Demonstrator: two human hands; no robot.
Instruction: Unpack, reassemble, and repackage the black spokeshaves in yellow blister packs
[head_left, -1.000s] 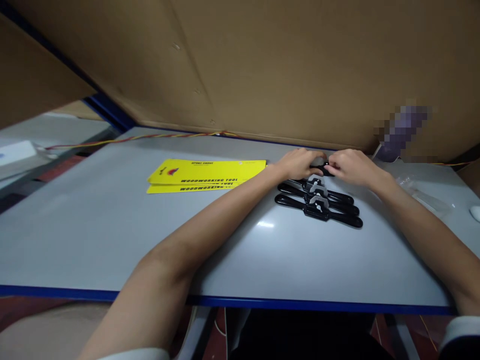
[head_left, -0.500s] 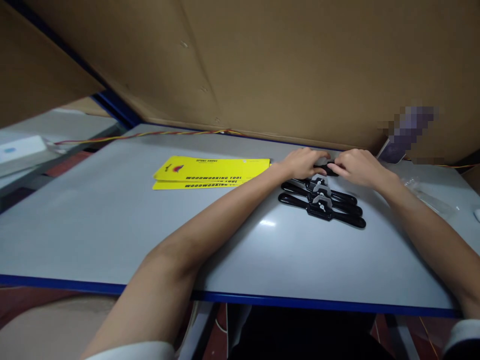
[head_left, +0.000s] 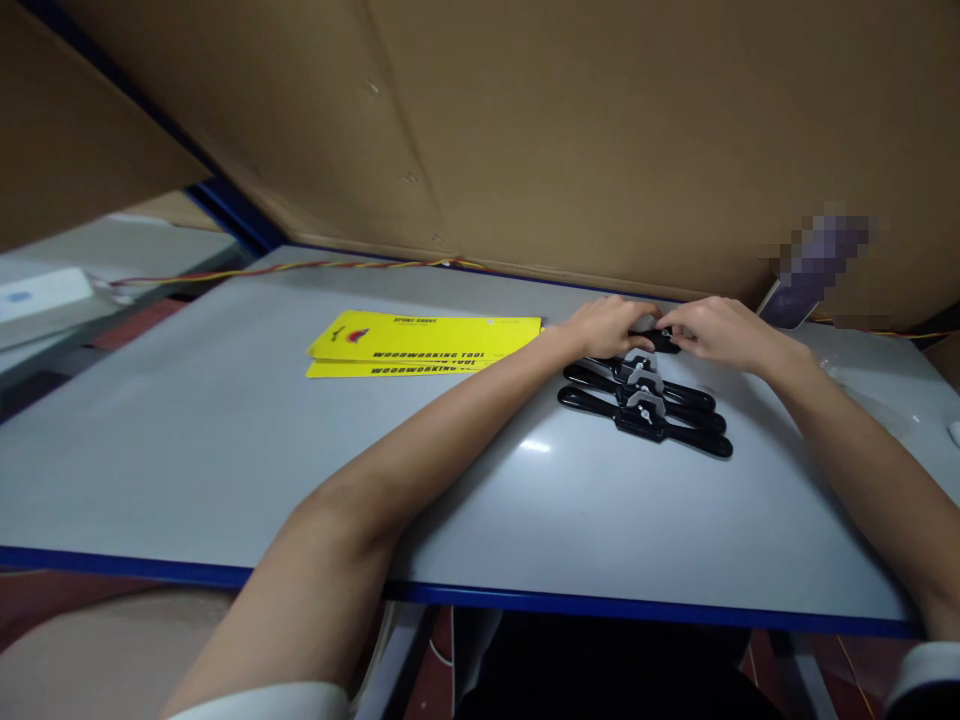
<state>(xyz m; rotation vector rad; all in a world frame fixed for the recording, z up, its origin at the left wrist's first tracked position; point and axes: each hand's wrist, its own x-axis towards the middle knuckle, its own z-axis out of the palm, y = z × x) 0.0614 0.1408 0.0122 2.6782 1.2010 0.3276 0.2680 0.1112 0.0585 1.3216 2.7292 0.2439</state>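
Note:
At the far side of the table both my hands work on a black spokeshave. My left hand grips its left part, fingers curled around it. Thumb and fingers of my right hand pinch near the small screw at its middle; the exact contact is partly hidden. Nearer to me lie three more black spokeshaves in a row, the closest spokeshave with a grey blade and small screw at its centre. Left of them rest yellow cards printed "WOODWORKING TOOL", partly overlapped by my left forearm.
Behind my right forearm lies clear plastic wrap. A purple, pixelated object leans by the cardboard wall. A red-yellow twisted wire runs along the back edge. A white box sits on the neighbouring table at left.
My right hand has lifted and shifted slightly, its fingers now at the screw, showing more of the held spokeshave. My left hand has stayed in place.

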